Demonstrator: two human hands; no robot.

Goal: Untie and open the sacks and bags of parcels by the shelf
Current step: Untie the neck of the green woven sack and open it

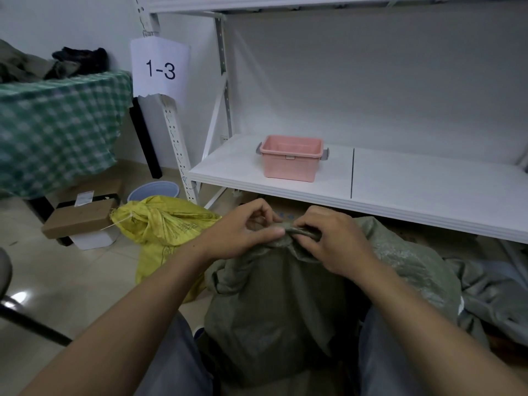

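Green sack (274, 304) stands between the knees, neck knotted. Left hand (243, 232) and right hand (334, 241) both pinch the knot (297, 230)

Two hands: one left hand (240, 232), one right hand (328, 241). Four sacks or bags: one dark green woven sack (271, 310) under both hands, one yellow woven sack (163, 221) left of them, one paler green sack (414, 252) just right of them, and one grey bag (491, 284) farther right. Beyond the hands is one pink plastic bin (291, 161). Far to their left are three stacked boxes: one brown cardboard box (77, 221), one black box (97, 202), one white box (94, 240). There is also one blue-grey bucket (154, 190) and one paper sign (160, 67).
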